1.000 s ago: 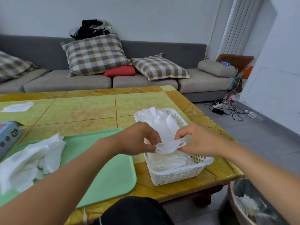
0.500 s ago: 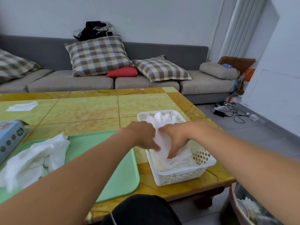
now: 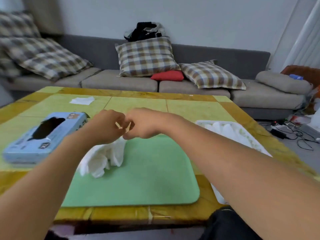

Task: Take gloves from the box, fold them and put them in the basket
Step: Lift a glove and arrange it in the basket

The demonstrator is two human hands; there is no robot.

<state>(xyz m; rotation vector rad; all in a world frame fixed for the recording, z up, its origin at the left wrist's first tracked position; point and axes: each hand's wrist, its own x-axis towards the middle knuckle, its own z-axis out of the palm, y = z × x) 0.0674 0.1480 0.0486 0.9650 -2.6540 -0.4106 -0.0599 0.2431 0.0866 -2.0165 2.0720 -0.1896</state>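
A loose pile of white gloves (image 3: pixel 103 157) lies on the green tray (image 3: pixel 147 174) at the middle of the table. My left hand (image 3: pixel 108 126) and my right hand (image 3: pixel 141 124) meet above the pile's top, and both pinch the upper edge of a glove there. The blue glove box (image 3: pixel 43 135) lies flat at the left with its dark opening facing up. The white basket (image 3: pixel 242 135) stands at the right, with folded white gloves inside, and my right forearm hides part of it.
A white scrap of paper (image 3: pixel 81 100) lies at the table's far left. A grey sofa (image 3: pixel 121 80) with plaid cushions stands behind the table. Cables and a power strip (image 3: pixel 284 129) lie on the floor at the right.
Both hands left the basket, where they had pressed a folded glove down. They swung left to the glove pile on the green tray and took hold of a glove. The view turned left.
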